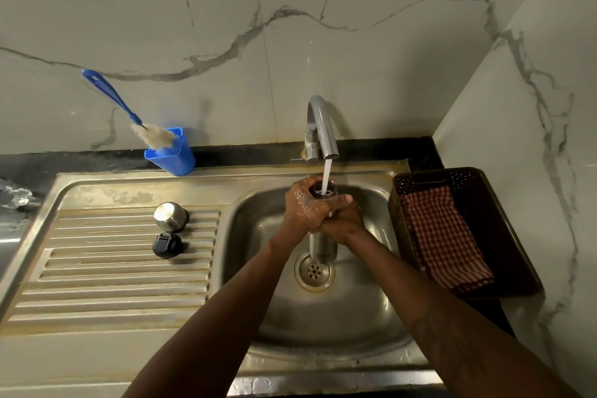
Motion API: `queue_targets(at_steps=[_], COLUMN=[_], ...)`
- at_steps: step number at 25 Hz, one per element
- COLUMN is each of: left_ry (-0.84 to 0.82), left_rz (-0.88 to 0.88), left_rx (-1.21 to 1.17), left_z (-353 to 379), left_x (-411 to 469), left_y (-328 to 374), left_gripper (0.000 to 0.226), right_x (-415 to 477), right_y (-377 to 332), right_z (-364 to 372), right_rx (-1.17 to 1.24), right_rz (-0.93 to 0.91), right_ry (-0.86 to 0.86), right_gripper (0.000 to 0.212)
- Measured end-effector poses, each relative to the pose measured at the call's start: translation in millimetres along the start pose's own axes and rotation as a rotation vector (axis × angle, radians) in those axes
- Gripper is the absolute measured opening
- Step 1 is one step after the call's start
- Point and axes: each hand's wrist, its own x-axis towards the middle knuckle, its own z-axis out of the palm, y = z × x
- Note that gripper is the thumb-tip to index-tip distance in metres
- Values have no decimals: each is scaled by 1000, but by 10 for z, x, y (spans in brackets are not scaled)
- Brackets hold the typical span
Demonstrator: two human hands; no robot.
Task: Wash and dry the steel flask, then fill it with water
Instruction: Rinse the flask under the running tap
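Now both the left hand (pixel 303 203) and right hand (pixel 342 220) grip the steel flask (pixel 323 247) under running water (pixel 327 176).

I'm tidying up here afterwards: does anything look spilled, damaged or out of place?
Nothing spilled: the tap runs straight into the steel flask. Only the bottle brush leans askew, bristles half out of its blue holder, and the drainboard shows brownish stains near its back edge.
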Motion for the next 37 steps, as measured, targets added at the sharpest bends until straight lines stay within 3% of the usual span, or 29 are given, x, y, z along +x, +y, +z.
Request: queue_targets(at_steps=[3, 5, 10, 17, 26, 29, 32, 35, 37], left_ry=[16, -10, -20, -49, -114, -137, -246, -367, -426], left_rz=[-13, 12, 31, 11, 21, -44, -186, -493, -562], left_rx=[-19, -24, -18, -12, 20, 32, -119, -291, -344], left_z=[-10, -13, -13, -59, -108, -109, -124, -218, -291], left_x=[29, 28, 35, 65, 31, 41, -30, -134, -226], left_y=[5, 13, -55, -133, -148, -141, -66, -145, -196], left_gripper=[39, 44, 51, 62, 56, 56, 54, 52, 59], right_x=[17, 6, -22, 3, -16, -71, -122, -137, -166], right_y=[-62, -59, -76, -91, -54, -152, -159, -45, 7], right_z=[20, -13, -89, -122, -69, -112, -189, -189, -102], right_rx=[0, -11, -16, 40, 54, 60, 137, 431, 685], right_rz=[44, 28, 34, 24, 28, 50, 186, 515, 703], right_ry=[-22, -10, -64, -98, -79, -181, -320, -356, -357], right_gripper=[67, 50, 41, 45, 47, 45, 37, 55, 61])
